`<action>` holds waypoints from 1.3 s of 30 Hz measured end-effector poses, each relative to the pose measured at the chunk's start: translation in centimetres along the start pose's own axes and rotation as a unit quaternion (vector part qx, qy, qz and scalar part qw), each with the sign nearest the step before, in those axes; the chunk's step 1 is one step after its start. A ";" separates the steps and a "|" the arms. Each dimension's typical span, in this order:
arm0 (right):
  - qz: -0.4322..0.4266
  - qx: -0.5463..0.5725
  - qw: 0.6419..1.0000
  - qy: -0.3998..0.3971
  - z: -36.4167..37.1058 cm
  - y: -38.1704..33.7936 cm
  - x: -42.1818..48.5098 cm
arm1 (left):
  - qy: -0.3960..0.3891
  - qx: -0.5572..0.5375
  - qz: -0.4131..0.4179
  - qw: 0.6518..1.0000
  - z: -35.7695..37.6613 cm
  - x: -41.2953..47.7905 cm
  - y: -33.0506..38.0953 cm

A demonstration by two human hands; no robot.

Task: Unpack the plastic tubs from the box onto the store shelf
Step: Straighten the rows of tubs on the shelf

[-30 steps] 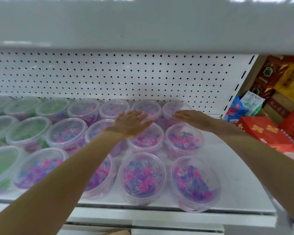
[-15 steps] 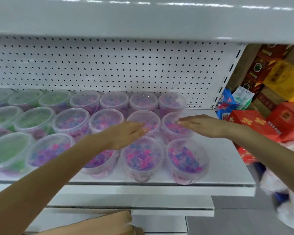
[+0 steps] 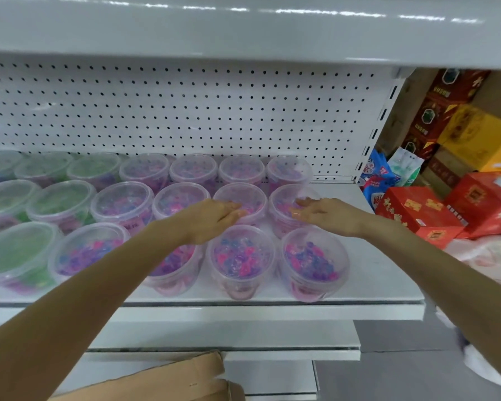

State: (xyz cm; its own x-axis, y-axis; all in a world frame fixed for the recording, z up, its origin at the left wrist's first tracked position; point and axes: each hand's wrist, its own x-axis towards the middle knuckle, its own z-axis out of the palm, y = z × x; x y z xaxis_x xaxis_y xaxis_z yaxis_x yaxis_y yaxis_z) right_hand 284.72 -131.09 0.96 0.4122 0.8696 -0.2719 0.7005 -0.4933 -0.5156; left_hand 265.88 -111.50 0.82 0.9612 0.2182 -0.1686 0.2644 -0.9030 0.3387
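Three rows of tubs (image 3: 240, 257) stood on the shelf (image 3: 383, 273), rims touching, probably packed tight to save space. Clear plastic, lidded; pink, purple and blue pieces inside, green ones at left. Hands: left hand (image 3: 211, 219) and right hand (image 3: 327, 214) flat, fingers straight, holding nothing, over the middle row, seemingly squaring it. The box (image 3: 185, 377) sat below, contents unseen.

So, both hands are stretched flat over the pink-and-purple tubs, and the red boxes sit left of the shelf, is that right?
Not quite: the head view shows the red boxes sitting right of the shelf, not left. The rest holds: the left hand and right hand are stretched flat over the pink-and-purple tubs.
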 end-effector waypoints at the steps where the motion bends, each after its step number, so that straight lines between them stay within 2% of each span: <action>1: 0.003 0.000 1.000 -0.002 0.0 0.0 0.0 | 0.000 0.004 -0.001 1.000 0.0 -0.1 0.0; 12: 0.001 0.001 1.000 0.003 0.2 -0.1 -0.1 | 0.010 0.004 -0.012 1.000 0.4 -0.1 0.2; 17: -0.037 -0.091 0.995 0.019 0.2 -1.0 -1.9 | -0.035 0.034 -0.014 0.999 0.1 -1.4 1.4; 19: -0.048 -0.089 0.994 0.027 0.3 -1.3 -3.8 | -0.030 0.034 -0.002 0.999 -0.2 -2.7 2.2; 23: -0.043 -0.116 0.992 -0.018 1.1 -1.1 -8.1 | -0.026 0.021 0.030 0.999 -0.5 -5.4 3.1; 26: -0.039 -0.170 0.984 -0.028 2.8 -0.4 -10.0 | -0.033 0.088 0.067 0.993 0.9 -6.7 3.5; 32: -0.020 -0.193 0.980 0.047 4.9 -0.5 -10.9 | 0.018 0.180 0.123 0.976 3.4 -7.8 3.4; 39: -0.019 -0.201 0.975 0.091 5.4 -1.5 -9.9 | 0.029 0.191 0.095 0.977 3.5 -7.6 3.5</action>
State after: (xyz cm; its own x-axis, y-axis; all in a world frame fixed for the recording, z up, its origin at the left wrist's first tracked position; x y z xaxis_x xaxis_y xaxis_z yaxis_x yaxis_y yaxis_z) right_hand 276.44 -138.89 0.07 0.4516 0.8875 -0.0915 0.8742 -0.4606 -0.1534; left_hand 259.25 -117.62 0.10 0.9958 0.0445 -0.0804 0.0435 -0.9990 -0.0141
